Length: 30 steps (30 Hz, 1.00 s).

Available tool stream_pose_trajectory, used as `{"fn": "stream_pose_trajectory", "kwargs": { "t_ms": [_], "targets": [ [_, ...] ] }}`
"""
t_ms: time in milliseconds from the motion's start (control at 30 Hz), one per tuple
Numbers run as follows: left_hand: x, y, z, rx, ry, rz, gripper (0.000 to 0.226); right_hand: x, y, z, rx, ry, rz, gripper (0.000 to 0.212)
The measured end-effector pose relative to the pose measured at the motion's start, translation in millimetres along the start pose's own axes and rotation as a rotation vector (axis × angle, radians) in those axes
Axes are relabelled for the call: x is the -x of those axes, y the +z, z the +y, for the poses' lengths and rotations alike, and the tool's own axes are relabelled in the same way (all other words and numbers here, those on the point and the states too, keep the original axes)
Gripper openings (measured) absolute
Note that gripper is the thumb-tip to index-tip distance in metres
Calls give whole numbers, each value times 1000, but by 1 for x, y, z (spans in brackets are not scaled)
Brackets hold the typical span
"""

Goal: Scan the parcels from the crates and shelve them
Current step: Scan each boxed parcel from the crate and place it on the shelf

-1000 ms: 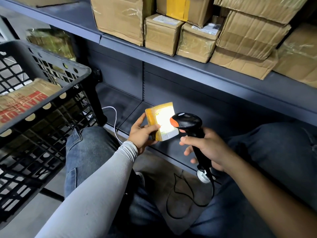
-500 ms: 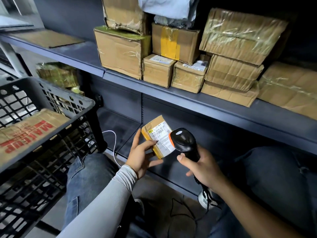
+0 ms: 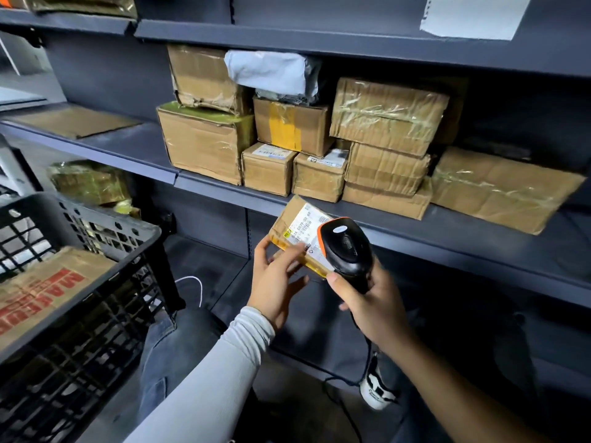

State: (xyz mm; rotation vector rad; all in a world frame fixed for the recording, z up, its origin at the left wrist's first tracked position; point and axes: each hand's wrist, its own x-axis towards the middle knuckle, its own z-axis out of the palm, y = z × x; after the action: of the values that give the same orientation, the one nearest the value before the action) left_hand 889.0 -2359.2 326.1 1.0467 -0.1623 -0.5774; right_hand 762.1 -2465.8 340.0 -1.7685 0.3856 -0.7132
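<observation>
Item one — small parcel (image 3: pixel 295 233), brown, tape-wrapped, white label facing up; we hold it tilted in front of the edge of the middle shelf (image 3: pixel 447 225), below the stacked boxes. Our left hand (image 3: pixel 278 282) grips it from the near-left side, thumb laid over the label, fingers curled beneath; motion blur smears the fingertips. The parcel's near right corner is hidden behind the scanner head.

Item two — scanner (image 3: pixel 345 247), black with an orange band, upright in our right hand (image 3: pixel 374 302), fingers wrapped round the handle. Its cable (image 3: pixel 335 383) runs down into shadow; the handle's lower end is hidden by the hand.

Item three: black plastic crate (image 3: pixel 105 247), near left, cut off by the frame; a brown parcel with red lettering (image 3: pixel 48 292) lies inside, print only partly legible.

Item four: shelved stock — cardboard boxes (image 3: pixel 383 123) and a grey mailer bag (image 3: pixel 271 71), packed touching one another. A flat parcel (image 3: pixel 499 190) lies far right. A wrapped greenish bundle (image 3: pixel 89 182) behind the crate is hard to make out.
</observation>
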Motion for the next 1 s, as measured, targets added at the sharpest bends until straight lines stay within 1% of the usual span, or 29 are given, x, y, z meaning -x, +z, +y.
{"fn": "stream_pose_trajectory", "kwargs": {
  "t_ms": [100, 267, 333, 400, 467, 567, 667, 733, 767, 867, 933, 1000],
  "targets": [
    [1, 19, 7, 7, 79, -38, 57, -4, -12, -7, 9, -49, 64, 51],
    [4, 55, 3, 9, 163, -42, 64, -8, -36, -5, 41, -116, 216, 57],
    [1, 72, -2, -7, 195, -42, 65, -10, -48, -4, 45, -145, 283, 54],
    [-3, 88, -8, -33, 207, -68, 67, -12, -60, -5, 46, -158, 315, 49],
    [-7, 104, -13, -67, 212, -114, 69, -13, -73, -7, 59, -152, 339, 50],
    [-10, 125, -23, -127, 252, -151, 65, -14, -91, -8, 59, -105, 404, 52],
    [-12, 146, -34, -183, 256, -201, 70, -17, -112, -11, 60, -52, 487, 49],
    [-13, 158, -42, -290, 257, -214, 77, -19, -124, -11, 54, -34, 539, 39],
    [-14, 164, -46, -393, 278, -208, 80, -21, -130, -11, 49, -25, 564, 33],
    [-20, 177, -59, -673, 439, -192, 86, -26, -150, -11, 57, 12, 619, 17],
    [-20, 188, -62, -778, 495, -233, 85, -31, -162, -10, 72, 31, 639, 9],
    [-18, 199, -64, -926, 521, -264, 83, -36, -172, -9, 80, 45, 655, 7]
  ]
}}
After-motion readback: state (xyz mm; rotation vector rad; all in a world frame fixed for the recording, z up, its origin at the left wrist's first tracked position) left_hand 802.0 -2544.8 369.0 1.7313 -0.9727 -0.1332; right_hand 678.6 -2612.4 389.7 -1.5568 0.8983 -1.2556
